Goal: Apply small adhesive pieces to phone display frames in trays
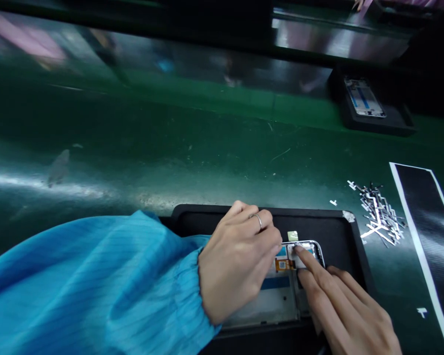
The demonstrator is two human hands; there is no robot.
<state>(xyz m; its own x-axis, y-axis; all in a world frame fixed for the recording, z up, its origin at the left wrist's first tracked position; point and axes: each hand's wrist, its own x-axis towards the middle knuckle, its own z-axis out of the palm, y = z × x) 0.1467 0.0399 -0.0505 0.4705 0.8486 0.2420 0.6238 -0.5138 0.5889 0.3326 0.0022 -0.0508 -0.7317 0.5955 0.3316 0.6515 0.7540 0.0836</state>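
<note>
A phone frame [281, 303] with an orange flex cable [284, 265] and blue strips lies in a black tray [329, 224]. My left hand [240, 256], with a ring on one finger, is over the frame's upper left part, its fingers curled together; whatever they hold is hidden. My right hand [340, 301] rests at the frame's right end, its index fingertip pressing on the frame near the top edge and its fingers partly spread. A small pale green tab [292, 236] sticks out past the frame's top edge, between the two hands.
Right of the tray, small black and white strips [381, 217] lie in a pile on the green table [207, 143]. Beyond them is a black sheet with white borders [429, 231]. Another phone frame [364, 97] sits in a black tray [392, 121] at the back right.
</note>
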